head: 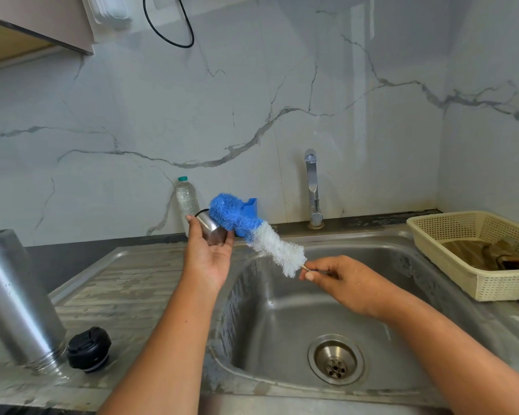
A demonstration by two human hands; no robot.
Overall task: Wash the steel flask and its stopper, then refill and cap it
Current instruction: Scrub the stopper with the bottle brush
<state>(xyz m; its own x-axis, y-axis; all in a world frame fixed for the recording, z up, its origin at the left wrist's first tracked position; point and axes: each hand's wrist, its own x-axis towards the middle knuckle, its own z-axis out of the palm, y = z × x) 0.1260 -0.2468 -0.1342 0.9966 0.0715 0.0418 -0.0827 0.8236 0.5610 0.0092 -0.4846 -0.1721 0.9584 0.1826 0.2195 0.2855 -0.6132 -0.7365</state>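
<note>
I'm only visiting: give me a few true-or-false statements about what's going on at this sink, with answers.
1. The right hand pinches the brush by its thin handle. True.
2. The left hand holds the tall steel flask. False: it holds a small steel cup; the flask stands on the drainboard.
3. The black stopper sits beside the flask. True.
4. Water runs from the tap. False: no stream shows.

Both forearms reach forward, the left hand (209, 254) palm up gripping a small round steel cup (212, 230), the right hand (339, 283) pinching a thin wire brush handle (310, 269).
</note>
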